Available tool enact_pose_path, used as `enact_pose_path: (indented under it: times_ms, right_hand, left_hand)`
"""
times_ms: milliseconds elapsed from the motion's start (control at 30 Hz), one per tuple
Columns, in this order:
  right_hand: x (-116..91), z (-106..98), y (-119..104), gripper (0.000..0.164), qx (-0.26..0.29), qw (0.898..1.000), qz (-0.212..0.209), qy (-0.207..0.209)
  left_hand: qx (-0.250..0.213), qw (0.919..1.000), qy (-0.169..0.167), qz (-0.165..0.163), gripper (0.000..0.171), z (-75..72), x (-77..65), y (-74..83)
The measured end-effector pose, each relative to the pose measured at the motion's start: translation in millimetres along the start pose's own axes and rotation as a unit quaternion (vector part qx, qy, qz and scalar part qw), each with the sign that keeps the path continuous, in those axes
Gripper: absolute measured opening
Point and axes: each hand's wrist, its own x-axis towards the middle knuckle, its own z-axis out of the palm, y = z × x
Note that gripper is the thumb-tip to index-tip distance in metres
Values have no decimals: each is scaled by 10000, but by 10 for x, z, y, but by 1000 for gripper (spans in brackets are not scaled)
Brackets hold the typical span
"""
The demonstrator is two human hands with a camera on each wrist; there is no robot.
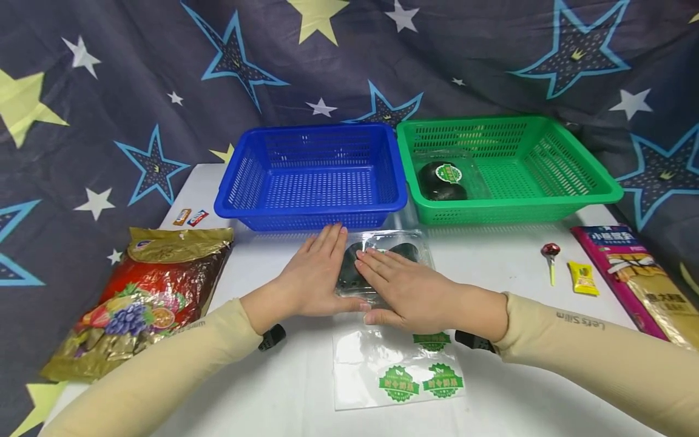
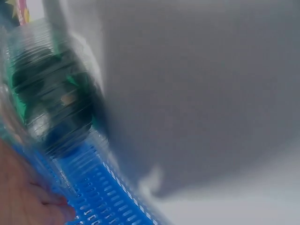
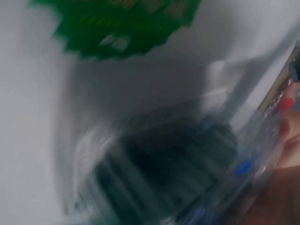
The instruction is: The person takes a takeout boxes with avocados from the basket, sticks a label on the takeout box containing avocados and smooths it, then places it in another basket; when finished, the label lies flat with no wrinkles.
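Observation:
A clear plastic clamshell box (image 1: 420, 240) with dark green, rounded fruits (image 1: 405, 250) inside lies on the white table. My left hand (image 1: 319, 273) rests along the box's left side, fingers straight and pointing forward. Across the lid my right hand (image 1: 409, 288) lies with straight fingers pressed on top, hiding part of the contents. The two thumbs nearly meet at the near edge. Just in front of the box is a sheet of round green stickers (image 1: 398, 383). Both wrist views are blurred; the box's fruit (image 2: 54, 101) shows dark through ribbed plastic.
Behind the box stand a blue basket (image 1: 311, 213) and a green basket (image 1: 513, 212), the latter holding another stickered box (image 1: 477, 176). Left are a large candy bag (image 1: 144, 303) and small wrapped candies (image 1: 197, 218). Right are a lollipop (image 1: 550, 250), a yellow packet (image 1: 582, 278) and a magenta-gold bag (image 1: 639, 273).

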Motion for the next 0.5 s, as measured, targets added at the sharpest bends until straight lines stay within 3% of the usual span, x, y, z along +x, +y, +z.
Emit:
enact_pose_path:
  times_ms: [500]
  right_hand:
    - [-44,60,-11,82,-312,9992,197,177]
  left_hand:
    - [213,9995,-164,-148,124,-59,13,55]
